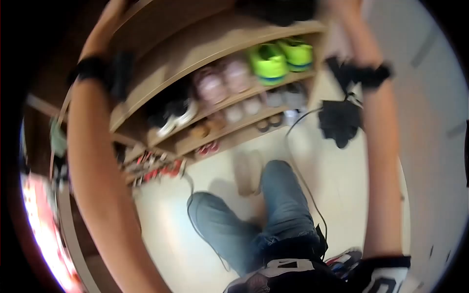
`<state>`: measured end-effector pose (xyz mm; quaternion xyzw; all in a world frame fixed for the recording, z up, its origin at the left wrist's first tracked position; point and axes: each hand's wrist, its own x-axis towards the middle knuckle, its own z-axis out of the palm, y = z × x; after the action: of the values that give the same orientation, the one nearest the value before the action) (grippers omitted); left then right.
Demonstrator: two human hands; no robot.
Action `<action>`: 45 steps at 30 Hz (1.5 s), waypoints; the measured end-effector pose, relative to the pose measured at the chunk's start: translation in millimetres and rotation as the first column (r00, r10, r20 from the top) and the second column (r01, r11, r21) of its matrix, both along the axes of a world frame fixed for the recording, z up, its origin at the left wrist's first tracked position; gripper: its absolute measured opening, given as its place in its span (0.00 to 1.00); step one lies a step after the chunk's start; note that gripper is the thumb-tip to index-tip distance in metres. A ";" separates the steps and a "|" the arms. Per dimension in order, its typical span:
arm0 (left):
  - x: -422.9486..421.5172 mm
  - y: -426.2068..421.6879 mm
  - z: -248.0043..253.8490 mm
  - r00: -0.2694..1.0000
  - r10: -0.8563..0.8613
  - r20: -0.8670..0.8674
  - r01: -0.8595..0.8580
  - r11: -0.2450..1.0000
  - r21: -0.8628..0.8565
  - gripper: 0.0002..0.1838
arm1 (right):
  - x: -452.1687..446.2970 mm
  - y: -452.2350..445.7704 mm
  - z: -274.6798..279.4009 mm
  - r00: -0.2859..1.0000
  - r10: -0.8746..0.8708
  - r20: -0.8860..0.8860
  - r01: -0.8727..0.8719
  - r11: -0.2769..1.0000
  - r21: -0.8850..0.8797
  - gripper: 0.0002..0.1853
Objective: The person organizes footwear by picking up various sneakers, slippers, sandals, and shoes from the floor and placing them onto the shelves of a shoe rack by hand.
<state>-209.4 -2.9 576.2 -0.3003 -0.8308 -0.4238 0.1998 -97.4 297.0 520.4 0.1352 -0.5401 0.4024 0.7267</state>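
Both my arms reach up to a wooden shoe rack (215, 52). My left hand (116, 7) is cut off by the top edge of the view, beside the rack's left part, and its fingers are out of sight. My right hand (344, 6) is blurred at the top, near the rack's right end and close to a dark item (281, 10), perhaps shoes, on the upper shelf. Whether either hand holds anything is hidden. Below are neon yellow-green sneakers (269, 63), pink shoes (211, 84) and black-and-white shoes (178, 115).
Lower shelves hold pale shoes (243, 110), brown shoes (207, 128) and red shoes (171, 169). A black strap and pouch (340, 122) hang by my right forearm, with a cable (303, 179) running down. Beige footwear (245, 173) is on the floor near my knees. A wall (430, 146) stands at right.
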 end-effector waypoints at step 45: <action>-91.3 -97.3 -1.2 0.606 0.560 -0.565 -0.728 0.676 -0.111 0.21 | 123.1 346.3 -558.5 -0.529 -0.094 0.844 0.585 0.680 0.442 0.22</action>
<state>-300.7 -100.2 575.0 -0.1006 -0.8620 -0.0853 0.4895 25.7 643.3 -38.1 -0.5683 -0.8122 0.1077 0.0757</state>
